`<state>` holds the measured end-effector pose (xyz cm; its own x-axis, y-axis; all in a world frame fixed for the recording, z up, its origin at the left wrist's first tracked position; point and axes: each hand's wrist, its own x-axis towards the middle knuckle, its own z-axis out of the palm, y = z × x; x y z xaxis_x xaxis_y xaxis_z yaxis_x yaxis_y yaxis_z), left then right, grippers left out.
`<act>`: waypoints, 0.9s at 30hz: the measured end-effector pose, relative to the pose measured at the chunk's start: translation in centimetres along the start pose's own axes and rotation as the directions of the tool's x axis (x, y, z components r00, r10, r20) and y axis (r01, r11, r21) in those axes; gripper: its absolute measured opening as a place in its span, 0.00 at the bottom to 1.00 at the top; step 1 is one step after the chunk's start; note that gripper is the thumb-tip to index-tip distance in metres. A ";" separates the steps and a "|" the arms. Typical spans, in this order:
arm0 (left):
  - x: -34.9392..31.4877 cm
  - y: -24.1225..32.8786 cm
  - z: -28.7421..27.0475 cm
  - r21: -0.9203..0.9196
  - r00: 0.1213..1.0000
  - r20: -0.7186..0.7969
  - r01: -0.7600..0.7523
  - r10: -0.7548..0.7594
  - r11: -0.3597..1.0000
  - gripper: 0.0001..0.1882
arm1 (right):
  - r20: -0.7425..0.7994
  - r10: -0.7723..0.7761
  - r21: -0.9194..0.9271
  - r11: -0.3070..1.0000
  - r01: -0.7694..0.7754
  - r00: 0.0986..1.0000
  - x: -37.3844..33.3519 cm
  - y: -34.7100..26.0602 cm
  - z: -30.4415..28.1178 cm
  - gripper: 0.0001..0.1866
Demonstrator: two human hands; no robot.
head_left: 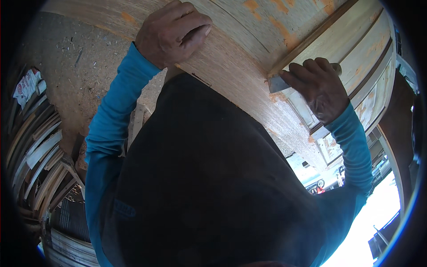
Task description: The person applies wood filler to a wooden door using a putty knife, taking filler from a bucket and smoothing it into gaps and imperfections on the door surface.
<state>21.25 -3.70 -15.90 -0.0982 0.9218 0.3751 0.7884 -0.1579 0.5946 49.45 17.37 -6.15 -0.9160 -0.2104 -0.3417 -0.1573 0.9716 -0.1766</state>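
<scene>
A putty knife (278,84) is gripped in my right hand (318,86), its flat metal blade set against the wooden door panel near a corner of the frame. The end of its handle shows past my fingers. My left hand (175,33) is closed over the near edge of the wood, fingers curled and thumb bent across; whatever it may hold is hidden. The wooden door (240,58) lies in front of me, with orange-brown filler (280,26) smeared in patches on its panels and near the joints.
Wood strips and boards (40,151) are stacked at the left, with a white printed bag (29,86) on top. Sawdust and scraps litter the ground (84,58). Bright daylight comes in at the lower right, where a vehicle (320,182) partly shows.
</scene>
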 end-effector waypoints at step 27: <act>0.3 0.6 0.2 0.021 0.999 0.002 0.052 -0.052 0.998 0.09 | -0.145 0.330 0.130 0.941 -0.313 0.933 -4.5 -6.2 -2.2 0.18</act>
<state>21.79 -3.47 -15.61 -0.1378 0.9296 0.3419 0.7947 -0.1022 0.5983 53.74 12.56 -1.53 -0.9599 0.1404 -0.2428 0.1867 0.9658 -0.1797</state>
